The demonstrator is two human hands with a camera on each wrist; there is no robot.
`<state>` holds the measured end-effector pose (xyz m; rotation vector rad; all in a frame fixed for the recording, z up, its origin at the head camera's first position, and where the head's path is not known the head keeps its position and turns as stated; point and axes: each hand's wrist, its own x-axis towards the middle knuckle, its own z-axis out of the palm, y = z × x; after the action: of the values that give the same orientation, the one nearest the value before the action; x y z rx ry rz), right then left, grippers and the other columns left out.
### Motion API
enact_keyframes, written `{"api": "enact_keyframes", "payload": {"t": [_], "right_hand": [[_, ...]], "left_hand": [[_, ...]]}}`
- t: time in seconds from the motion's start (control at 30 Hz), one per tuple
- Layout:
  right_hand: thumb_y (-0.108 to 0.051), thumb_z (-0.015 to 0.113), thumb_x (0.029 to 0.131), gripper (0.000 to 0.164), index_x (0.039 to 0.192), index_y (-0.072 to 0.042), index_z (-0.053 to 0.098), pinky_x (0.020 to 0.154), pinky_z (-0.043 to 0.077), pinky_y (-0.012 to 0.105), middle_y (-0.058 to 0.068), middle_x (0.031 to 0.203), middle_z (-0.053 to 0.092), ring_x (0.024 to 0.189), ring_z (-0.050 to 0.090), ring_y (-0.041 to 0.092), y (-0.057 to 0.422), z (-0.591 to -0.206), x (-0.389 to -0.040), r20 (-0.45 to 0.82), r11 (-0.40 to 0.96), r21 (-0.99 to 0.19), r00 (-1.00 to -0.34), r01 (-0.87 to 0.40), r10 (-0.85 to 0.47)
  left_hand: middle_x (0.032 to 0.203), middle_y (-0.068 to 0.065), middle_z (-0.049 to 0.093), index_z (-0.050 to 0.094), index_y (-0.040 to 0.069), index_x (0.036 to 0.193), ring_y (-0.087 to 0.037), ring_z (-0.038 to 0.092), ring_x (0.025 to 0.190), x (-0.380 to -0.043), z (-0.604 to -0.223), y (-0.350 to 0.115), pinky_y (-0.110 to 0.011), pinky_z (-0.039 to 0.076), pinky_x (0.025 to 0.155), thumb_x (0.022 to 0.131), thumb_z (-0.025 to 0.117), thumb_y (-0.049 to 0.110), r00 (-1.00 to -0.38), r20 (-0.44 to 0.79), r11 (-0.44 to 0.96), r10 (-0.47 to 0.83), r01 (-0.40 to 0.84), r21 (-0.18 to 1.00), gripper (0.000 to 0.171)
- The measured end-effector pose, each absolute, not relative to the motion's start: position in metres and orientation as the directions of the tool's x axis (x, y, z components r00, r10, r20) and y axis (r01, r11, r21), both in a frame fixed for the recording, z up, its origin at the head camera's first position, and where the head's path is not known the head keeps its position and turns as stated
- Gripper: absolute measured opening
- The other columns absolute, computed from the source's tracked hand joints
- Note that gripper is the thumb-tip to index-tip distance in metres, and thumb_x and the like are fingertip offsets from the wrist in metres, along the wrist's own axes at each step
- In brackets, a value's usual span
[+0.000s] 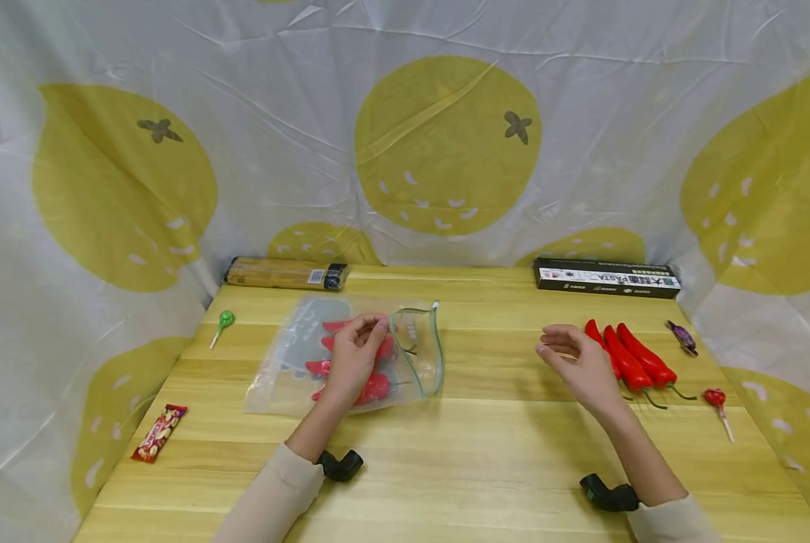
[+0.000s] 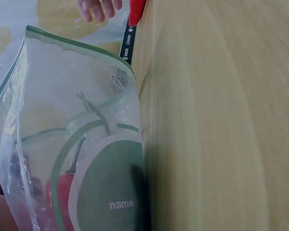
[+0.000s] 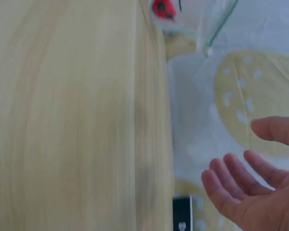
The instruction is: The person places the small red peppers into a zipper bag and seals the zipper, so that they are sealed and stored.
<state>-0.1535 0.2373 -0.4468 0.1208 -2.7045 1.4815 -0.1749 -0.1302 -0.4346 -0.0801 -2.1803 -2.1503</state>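
A clear zip bag (image 1: 279, 381) with a green-edged mouth lies on the left half of the table, its opening facing right. Inside it are several red chili peppers (image 1: 376, 388), stems toward the mouth. My left hand (image 1: 352, 362) pinches the bag's upper layer near the opening and holds it raised; the left wrist view shows the mouth gaping, with a "name" label (image 2: 111, 192) below. To the right, my empty right hand (image 1: 584, 369) hovers with relaxed fingers, thumb apart from them in the right wrist view. Beside it lie three red chili peppers (image 1: 627, 360), one partly hidden by that hand.
At the back stand a noodle pack (image 1: 276, 273) on the left and a black pasta box (image 1: 605, 277) on the right. A green lollipop (image 1: 225, 320) and a candy bar (image 1: 159, 433) lie left; a purple candy (image 1: 682, 337) and a red lollipop (image 1: 715, 398) lie right.
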Motion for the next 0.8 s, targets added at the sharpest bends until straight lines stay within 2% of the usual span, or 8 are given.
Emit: {"api": "enact_keyframes", "payload": {"t": [0.07,0.1,0.2,0.3,0.4,0.53,0.8], "right_hand": [[-0.043,0.063,0.093,0.05,0.13,-0.011,0.055,0.084,0.045,0.005,0.011,0.124,0.063,0.112,0.06,0.024,0.253,-0.446,-0.152,0.084,0.594,-0.801,-0.996,-0.067,0.002],[-0.044,0.063,0.093,0.052,0.131,-0.009,0.054,0.085,0.048,0.009,0.013,0.125,0.063,0.112,0.06,0.027,0.261,-0.446,-0.151,0.087,0.623,-0.78,-0.996,-0.056,0.02],[-0.044,0.064,0.092,0.057,0.133,-0.006,0.052,0.09,0.053,0.032,0.02,0.127,0.06,0.112,0.059,0.035,0.281,-0.444,-0.148,0.099,0.705,-0.709,-0.992,-0.019,0.072],[-0.039,0.065,0.092,0.058,0.134,-0.001,0.05,0.088,0.049,0.054,0.026,0.13,0.057,0.111,0.058,0.042,0.295,-0.443,-0.147,0.105,0.767,-0.642,-0.989,0.013,0.104],[-0.034,0.066,0.092,0.059,0.135,0.002,0.049,0.082,0.049,0.056,0.029,0.13,0.055,0.108,0.056,0.045,0.302,-0.445,-0.148,0.08,0.818,-0.574,-0.992,0.038,0.102],[-0.028,0.068,0.09,0.057,0.133,0.005,0.049,0.078,0.051,0.056,0.031,0.122,0.058,0.102,0.056,0.046,0.303,-0.448,-0.152,0.04,0.869,-0.495,-0.998,0.03,0.057],[-0.022,0.07,0.088,0.051,0.13,0.002,0.053,0.079,0.051,0.055,0.028,0.119,0.061,0.099,0.058,0.041,0.299,-0.449,-0.154,0.029,0.866,-0.5,-0.999,0.021,0.041]], "left_hand": [[0.1,-0.003,0.067,0.067,0.004,0.106,-0.013,0.065,0.095,-0.175,-0.434,-0.13,-0.02,0.053,0.085,0.095,0.064,0.024,-0.995,0.098,0.024,-0.011,0.098,0.995,0.023],[0.1,-0.003,0.067,0.067,0.004,0.106,-0.013,0.065,0.095,-0.175,-0.433,-0.13,-0.02,0.053,0.085,0.095,0.064,0.024,-0.995,0.101,0.029,-0.006,0.101,0.995,0.023],[0.1,-0.002,0.067,0.066,0.004,0.107,-0.013,0.065,0.095,-0.175,-0.432,-0.13,-0.02,0.053,0.085,0.095,0.063,0.024,-0.994,0.107,0.036,0.007,0.107,0.994,0.023],[0.101,-0.002,0.067,0.066,0.004,0.107,-0.013,0.065,0.096,-0.175,-0.432,-0.13,-0.02,0.053,0.086,0.095,0.062,0.024,-0.994,0.104,0.045,0.015,0.105,0.993,0.024],[0.102,-0.003,0.066,0.066,0.004,0.108,-0.013,0.065,0.097,-0.174,-0.433,-0.13,-0.02,0.053,0.087,0.095,0.063,0.025,-0.995,0.101,0.048,0.015,0.101,0.994,0.024],[0.104,-0.006,0.066,0.067,0.005,0.108,-0.013,0.065,0.097,-0.173,-0.433,-0.13,-0.021,0.053,0.087,0.095,0.063,0.024,-0.995,0.098,0.058,0.011,0.099,0.993,0.024],[0.108,-0.009,0.068,0.069,0.007,0.111,-0.012,0.066,0.097,-0.173,-0.433,-0.13,-0.02,0.053,0.086,0.095,0.063,0.025,-0.995,0.096,0.079,0.016,0.097,0.992,0.025]]}}
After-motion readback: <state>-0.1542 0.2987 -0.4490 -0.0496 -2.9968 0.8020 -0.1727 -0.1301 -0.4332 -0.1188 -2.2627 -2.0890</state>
